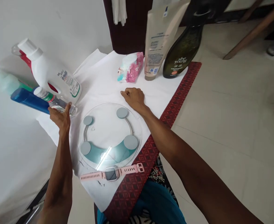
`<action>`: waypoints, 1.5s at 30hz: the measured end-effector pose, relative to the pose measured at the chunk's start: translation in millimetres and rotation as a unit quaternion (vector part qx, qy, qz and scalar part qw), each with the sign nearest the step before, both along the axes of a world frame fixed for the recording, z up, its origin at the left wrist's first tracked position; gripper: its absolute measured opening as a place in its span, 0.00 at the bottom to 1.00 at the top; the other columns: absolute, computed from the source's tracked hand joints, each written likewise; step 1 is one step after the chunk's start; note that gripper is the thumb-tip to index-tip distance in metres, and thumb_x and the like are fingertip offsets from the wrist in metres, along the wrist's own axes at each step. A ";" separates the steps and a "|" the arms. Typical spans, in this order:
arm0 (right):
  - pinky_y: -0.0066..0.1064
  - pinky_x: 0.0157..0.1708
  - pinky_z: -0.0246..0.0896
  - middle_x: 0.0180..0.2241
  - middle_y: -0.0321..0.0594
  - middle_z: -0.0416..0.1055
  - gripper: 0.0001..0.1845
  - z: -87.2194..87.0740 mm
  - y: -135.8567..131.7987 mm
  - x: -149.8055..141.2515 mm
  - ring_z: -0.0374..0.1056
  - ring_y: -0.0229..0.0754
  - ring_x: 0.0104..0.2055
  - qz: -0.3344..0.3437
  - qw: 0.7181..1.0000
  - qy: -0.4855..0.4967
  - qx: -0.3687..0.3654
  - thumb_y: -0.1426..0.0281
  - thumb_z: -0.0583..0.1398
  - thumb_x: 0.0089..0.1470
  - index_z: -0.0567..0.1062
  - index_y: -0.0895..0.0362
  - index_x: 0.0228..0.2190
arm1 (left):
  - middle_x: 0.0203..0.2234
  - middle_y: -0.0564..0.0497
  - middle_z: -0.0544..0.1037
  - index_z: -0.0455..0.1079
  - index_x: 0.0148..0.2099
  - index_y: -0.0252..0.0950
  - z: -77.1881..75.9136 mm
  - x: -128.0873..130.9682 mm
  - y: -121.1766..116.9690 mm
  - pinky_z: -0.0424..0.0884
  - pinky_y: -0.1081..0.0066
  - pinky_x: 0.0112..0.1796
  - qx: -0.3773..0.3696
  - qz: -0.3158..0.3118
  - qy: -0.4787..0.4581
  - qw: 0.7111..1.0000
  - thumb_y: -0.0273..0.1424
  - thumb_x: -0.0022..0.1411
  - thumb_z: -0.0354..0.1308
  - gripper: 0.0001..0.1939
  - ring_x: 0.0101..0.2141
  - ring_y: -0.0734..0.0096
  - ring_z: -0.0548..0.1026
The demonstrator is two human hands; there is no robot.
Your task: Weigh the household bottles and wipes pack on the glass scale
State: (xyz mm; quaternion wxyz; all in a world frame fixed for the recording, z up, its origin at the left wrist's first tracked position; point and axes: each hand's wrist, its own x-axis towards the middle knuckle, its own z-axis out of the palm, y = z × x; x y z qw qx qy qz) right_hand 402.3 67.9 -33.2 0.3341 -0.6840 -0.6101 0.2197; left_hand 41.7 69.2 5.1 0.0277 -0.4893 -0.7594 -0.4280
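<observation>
My left hand (pixel 61 117) is wrapped around the base of a small clear plastic bottle (pixel 50 99) with a green label, which lies tilted at the left of the white sheet (pixel 99 84). My right hand (pixel 133 97) rests on the sheet with its fingers curled under, just beyond the far rim of a round glass scale (pixel 109 137) with teal pads. Nothing shows in the right hand. A pink smartwatch (pixel 111 173) lies flat in front of the scale.
A white jug (pixel 50 74) with a red bottle behind it and a blue bottle (pixel 29 100) lean at the left. A pink tissue pack (pixel 131 67), a beige pouch (pixel 159 37) and a dark bottle (pixel 182 51) stand at the back. A red patterned cloth (pixel 174 102) edges the table.
</observation>
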 end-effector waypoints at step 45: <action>0.37 0.45 0.62 0.41 0.46 0.84 0.20 3.4 -2.8 1.1 0.76 0.52 0.47 0.044 0.997 -0.060 -0.022 0.62 0.54 0.77 0.82 0.53 0.37 | 0.29 0.56 0.63 0.63 0.36 0.38 11.5 170.9 55.0 0.68 0.71 0.33 0.014 -0.292 -0.243 0.925 0.49 0.50 0.80 0.31 0.32 0.72 0.68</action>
